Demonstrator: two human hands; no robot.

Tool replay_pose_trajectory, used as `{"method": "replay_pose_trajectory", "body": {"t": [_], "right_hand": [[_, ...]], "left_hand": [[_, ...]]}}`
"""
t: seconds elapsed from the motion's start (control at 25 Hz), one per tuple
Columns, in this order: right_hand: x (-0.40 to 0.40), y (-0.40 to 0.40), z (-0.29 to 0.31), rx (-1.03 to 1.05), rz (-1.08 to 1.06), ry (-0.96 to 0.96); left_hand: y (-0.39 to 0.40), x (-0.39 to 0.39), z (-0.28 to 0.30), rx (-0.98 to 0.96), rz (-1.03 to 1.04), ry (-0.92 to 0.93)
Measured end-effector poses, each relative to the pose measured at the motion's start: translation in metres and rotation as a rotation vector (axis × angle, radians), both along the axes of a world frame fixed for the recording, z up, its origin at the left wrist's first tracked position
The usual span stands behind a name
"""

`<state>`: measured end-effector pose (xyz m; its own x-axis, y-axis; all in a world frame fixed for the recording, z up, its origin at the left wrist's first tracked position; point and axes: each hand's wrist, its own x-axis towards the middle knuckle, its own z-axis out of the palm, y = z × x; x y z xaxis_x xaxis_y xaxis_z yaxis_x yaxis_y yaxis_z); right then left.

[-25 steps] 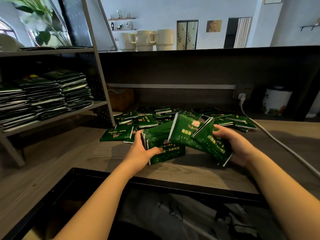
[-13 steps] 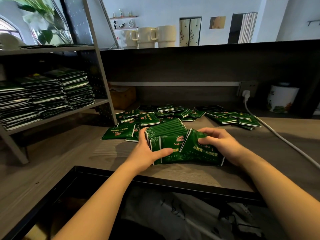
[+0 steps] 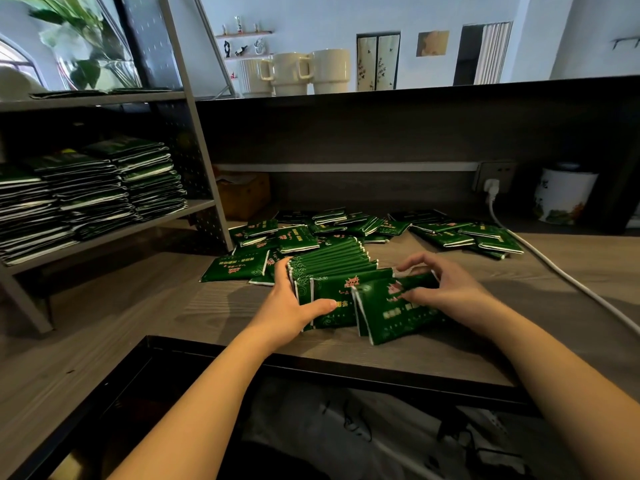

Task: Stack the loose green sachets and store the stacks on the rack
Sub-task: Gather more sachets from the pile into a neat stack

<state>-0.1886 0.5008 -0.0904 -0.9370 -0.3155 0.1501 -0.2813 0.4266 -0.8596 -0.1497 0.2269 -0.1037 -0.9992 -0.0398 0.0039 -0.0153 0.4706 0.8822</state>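
Left hand [image 3: 291, 308]: fingers behind, thumb curled across the front, clamped on the left end of a row of green sachets [image 3: 332, 268] stood on edge on the surface [image 3: 131, 306]. Right hand [image 3: 446, 289]: fingers bent and spread, tips pinching the top of the front sachets [image 3: 394, 308], which lean forward out of line with the rest of the row. Sachets judged light, thin and soft, with glossy film faces: likely to slide on one another and fan out if squeezed unevenly. Best purchase judged at the two ends of the row, pressed inward, with thumbs across the front face; lifting by the top edges alone likely to spill the middle. Loose sachets [image 3: 446, 233] scattered flat behind and to both sides of the row, some overlapping, still unstacked. Rack [image 3: 194, 157] at left, its middle shelf carrying finished stacks [image 3: 93, 188] side by side; free room on that shelf cannot be judged. Slanted rack upright between the row and the shelf: a possible obstruction on the way across. White cable [image 3: 561, 271] across the surface at right, clear of that route. Mugs [image 3: 294, 72] on the ledge above and a white canister [image 3: 562, 195] at far right, well apart from the work.
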Motion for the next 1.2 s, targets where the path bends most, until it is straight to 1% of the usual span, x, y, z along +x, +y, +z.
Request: {"method": "replay_pose_trajectory", "body": {"t": [0.08, 0.12, 0.16, 0.28, 0.32, 0.4, 0.48, 0.6, 0.68, 0.76, 0.88, 0.96, 1.0, 1.08, 1.16, 1.2], "right_hand": [[0.0, -0.004, -0.001, -0.163, 0.016, 0.026], [0.001, -0.008, -0.002, -0.216, 0.025, 0.041], [0.001, -0.011, -0.004, -0.226, 0.026, 0.078], [0.0, -0.022, -0.011, -0.127, -0.005, 0.269], [0.0, -0.024, -0.014, -0.103, -0.014, 0.31], [-0.001, -0.027, -0.018, -0.068, -0.001, 0.332], [-0.001, -0.028, -0.017, -0.058, -0.006, 0.298], [-0.004, -0.016, -0.011, -0.085, -0.046, 0.13], [-0.004, -0.011, -0.009, -0.066, 0.007, 0.066], [-0.003, -0.018, -0.01, -0.102, 0.045, 0.128], [-0.001, -0.029, -0.017, -0.127, 0.031, 0.279], [-0.005, -0.028, -0.02, -0.09, -0.007, 0.277], [-0.007, -0.027, -0.02, -0.046, -0.008, 0.237], [-0.01, -0.026, -0.021, 0.026, 0.096, 0.114], [-0.013, -0.028, -0.023, 0.029, 0.218, 0.018], [-0.012, -0.029, -0.023, 0.033, 0.239, 0.004]], "left_hand": [[0.0, 0.0, 0.0, 0.054, -0.031, 0.019], [0.001, 0.001, 0.002, 0.078, -0.044, 0.026], [0.002, 0.002, 0.002, 0.086, -0.052, 0.029], [0.002, 0.0, 0.0, 0.068, -0.053, 0.038], [0.002, -0.001, -0.002, 0.063, -0.05, 0.042], [0.001, -0.002, -0.003, 0.054, -0.043, 0.039], [0.0, -0.002, -0.003, 0.043, -0.038, 0.034], [0.0, -0.001, -0.001, 0.035, -0.026, 0.046], [0.0, -0.002, -0.001, 0.032, -0.009, 0.045], [-0.002, -0.004, -0.003, 0.038, -0.005, 0.044], [-0.002, -0.004, -0.003, 0.068, -0.017, 0.04], [-0.001, -0.002, -0.001, 0.064, -0.021, 0.046], [0.0, -0.001, 0.0, 0.058, -0.028, 0.045], [0.0, 0.001, 0.0, 0.048, -0.075, 0.043], [-0.001, 0.0, -0.002, 0.062, -0.12, 0.025], [0.0, -0.001, -0.003, 0.074, -0.146, 0.02]]}}
